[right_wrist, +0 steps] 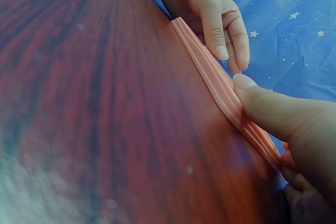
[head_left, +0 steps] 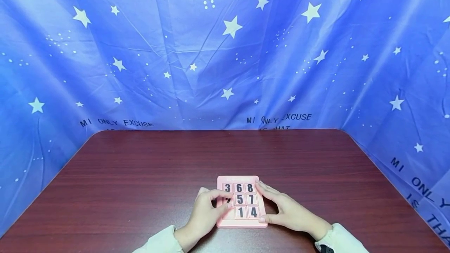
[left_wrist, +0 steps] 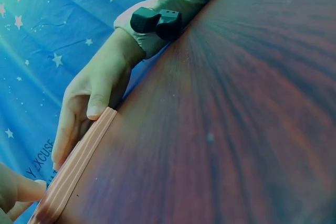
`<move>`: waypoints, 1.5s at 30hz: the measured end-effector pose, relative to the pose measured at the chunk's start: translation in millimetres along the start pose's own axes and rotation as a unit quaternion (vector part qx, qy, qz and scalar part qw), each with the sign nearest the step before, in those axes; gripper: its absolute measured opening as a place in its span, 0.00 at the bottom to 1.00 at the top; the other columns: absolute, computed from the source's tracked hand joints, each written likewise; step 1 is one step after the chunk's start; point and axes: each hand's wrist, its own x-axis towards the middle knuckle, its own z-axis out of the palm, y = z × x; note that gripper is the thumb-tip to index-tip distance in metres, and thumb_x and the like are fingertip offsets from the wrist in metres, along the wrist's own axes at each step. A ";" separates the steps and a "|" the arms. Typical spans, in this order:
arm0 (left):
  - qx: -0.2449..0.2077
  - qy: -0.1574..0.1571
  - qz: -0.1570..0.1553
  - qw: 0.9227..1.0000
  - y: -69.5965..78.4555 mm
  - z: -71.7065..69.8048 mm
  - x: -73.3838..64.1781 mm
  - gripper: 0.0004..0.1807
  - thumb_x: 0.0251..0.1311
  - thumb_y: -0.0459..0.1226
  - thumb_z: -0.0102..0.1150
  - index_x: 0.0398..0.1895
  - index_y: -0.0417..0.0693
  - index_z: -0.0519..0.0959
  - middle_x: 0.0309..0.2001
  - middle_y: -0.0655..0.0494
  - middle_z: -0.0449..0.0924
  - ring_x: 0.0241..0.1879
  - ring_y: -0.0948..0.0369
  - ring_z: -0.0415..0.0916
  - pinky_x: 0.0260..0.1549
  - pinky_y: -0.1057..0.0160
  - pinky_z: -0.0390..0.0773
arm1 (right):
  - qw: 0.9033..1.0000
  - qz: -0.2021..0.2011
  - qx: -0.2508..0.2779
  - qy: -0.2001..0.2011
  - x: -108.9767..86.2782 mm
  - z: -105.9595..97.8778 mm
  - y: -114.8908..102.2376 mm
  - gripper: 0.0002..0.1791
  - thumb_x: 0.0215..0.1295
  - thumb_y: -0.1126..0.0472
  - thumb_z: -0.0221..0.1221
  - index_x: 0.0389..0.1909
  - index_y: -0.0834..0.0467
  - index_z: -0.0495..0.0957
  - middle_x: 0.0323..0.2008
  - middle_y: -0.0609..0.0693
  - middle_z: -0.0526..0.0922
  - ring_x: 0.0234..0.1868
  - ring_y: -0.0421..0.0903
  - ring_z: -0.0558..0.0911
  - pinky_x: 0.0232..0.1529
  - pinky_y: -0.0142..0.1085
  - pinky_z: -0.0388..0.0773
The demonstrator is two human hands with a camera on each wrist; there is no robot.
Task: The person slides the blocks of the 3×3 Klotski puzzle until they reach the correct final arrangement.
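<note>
A pink number slide puzzle lies flat on the table, with black-numbered tiles in rows; the lower-left cell shows no tile. My left hand reaches over its left side, index fingertip and thumb apart above the left column, partly covering the tile marked 2. Whether those fingertips press the tile cannot be told. My right hand grips the puzzle's right edge, thumb at the near corner and fingers along the far part. In the right wrist view, the right thumb rests against the ridged pink side.
The dark red wood-grain table extends around the puzzle on all sides. A blue curtain with white stars hangs behind and beside it. A black device is strapped at the right sleeve.
</note>
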 end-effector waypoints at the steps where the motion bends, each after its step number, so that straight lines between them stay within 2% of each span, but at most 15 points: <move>1: 0.003 -0.001 0.000 1.000 -0.2 0.2 0.2 0.12 0.44 0.35 0.71 0.34 0.58 0.86 0.27 0.62 0.73 0.31 0.63 0.59 0.31 0.68 0.62 | 1.000 0.001 0.001 0.000 -0.1 0.2 0.1 0.46 0.55 0.43 0.63 0.69 0.63 0.59 0.69 0.60 0.59 0.67 0.60 0.61 0.63 0.20 0.46; 12: 0.020 0.009 0.004 1.000 -3.2 3.2 4.2 0.12 0.42 0.34 0.70 0.33 0.58 0.86 0.24 0.62 0.70 0.31 0.65 0.59 0.29 0.69 0.62 | 1.000 -0.003 0.008 0.002 0.1 0.5 -0.5 0.46 0.55 0.44 0.64 0.68 0.64 0.59 0.69 0.61 0.60 0.67 0.60 0.61 0.63 0.19 0.46; 17: 0.008 0.012 -0.003 1.000 -1.8 6.3 4.8 0.11 0.41 0.37 0.72 0.32 0.58 0.86 0.26 0.61 0.69 0.31 0.64 0.59 0.30 0.69 0.62 | 1.000 -0.010 -0.003 0.003 -0.1 -2.2 -1.8 0.45 0.57 0.43 0.62 0.68 0.64 0.59 0.68 0.62 0.60 0.66 0.60 0.62 0.63 0.21 0.48; 23: 0.000 0.005 -0.012 1.000 2.4 11.8 3.7 0.14 0.36 0.36 0.74 0.32 0.57 0.86 0.28 0.60 0.66 0.32 0.65 0.59 0.31 0.69 0.63 | 1.000 -0.015 -0.006 0.008 0.0 -3.6 -1.7 0.44 0.58 0.43 0.62 0.69 0.63 0.59 0.68 0.63 0.61 0.66 0.59 0.63 0.64 0.22 0.51; 32: 0.015 -0.001 0.011 1.000 6.2 15.5 0.5 0.15 0.34 0.36 0.75 0.31 0.58 0.86 0.27 0.61 0.66 0.33 0.66 0.58 0.32 0.69 0.62 | 1.000 -0.023 -0.006 0.010 -0.2 -2.8 -1.1 0.44 0.58 0.44 0.62 0.69 0.63 0.59 0.68 0.63 0.61 0.67 0.58 0.63 0.63 0.21 0.49; 39: 0.015 -0.002 0.013 1.000 4.3 14.4 -0.4 0.15 0.35 0.38 0.76 0.31 0.58 0.86 0.29 0.62 0.66 0.33 0.66 0.58 0.33 0.69 0.62 | 1.000 -0.027 -0.001 0.013 -0.4 -1.6 -1.1 0.43 0.58 0.45 0.62 0.68 0.64 0.59 0.68 0.63 0.61 0.67 0.58 0.62 0.63 0.19 0.47; 45: 0.014 0.000 0.003 1.000 1.7 8.6 -1.2 0.16 0.34 0.36 0.75 0.32 0.58 0.86 0.27 0.62 0.65 0.32 0.66 0.57 0.31 0.70 0.62 | 1.000 -0.009 -0.007 0.007 -0.1 -0.7 -1.3 0.45 0.56 0.44 0.63 0.68 0.63 0.59 0.68 0.61 0.61 0.67 0.58 0.62 0.64 0.22 0.51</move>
